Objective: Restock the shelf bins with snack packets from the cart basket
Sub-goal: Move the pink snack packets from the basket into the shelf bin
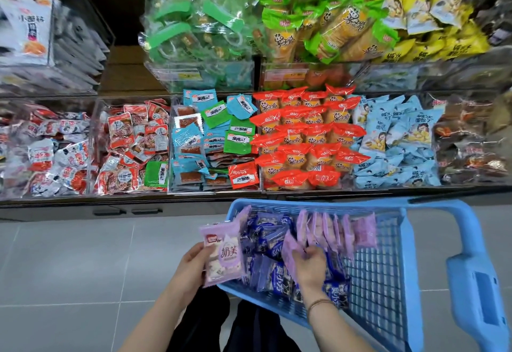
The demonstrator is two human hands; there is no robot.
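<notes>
Dark trousers [205, 324] sit at the near edge, between the two bare forearms. From my remote seat I see the left hand [191, 264] just outside the near left corner of the blue cart basket [410, 243]. Its fingers are wrapped behind a pink packet [225, 254] and the thumb is on its left edge, holding it upright and face-on. The right hand [310, 267], with a thin bracelet [318, 303] at the wrist, reaches down into the basket. Its fingers are curled and pinch the edge of a second pink packet [289, 250].

Under and around that hand lie dark blue packets [277, 278], heaped in the basket's left half. Just beyond stands a row of pink packets [332, 231], set on edge along the far wall. The basket's right half shows bare mesh, and the cart handle [476, 282] is to its right. Grey floor tiles [83, 254] spread to the left.

Farther off, the clear shelf bins [214, 189] run left to right. The lower row holds red-and-white packs [130, 144], blue and green sachets [210, 135], orange-red packets [304, 135] and pale blue packets [399, 141]. Above them are green packets [194, 25] and yellow packets [432, 16].
</notes>
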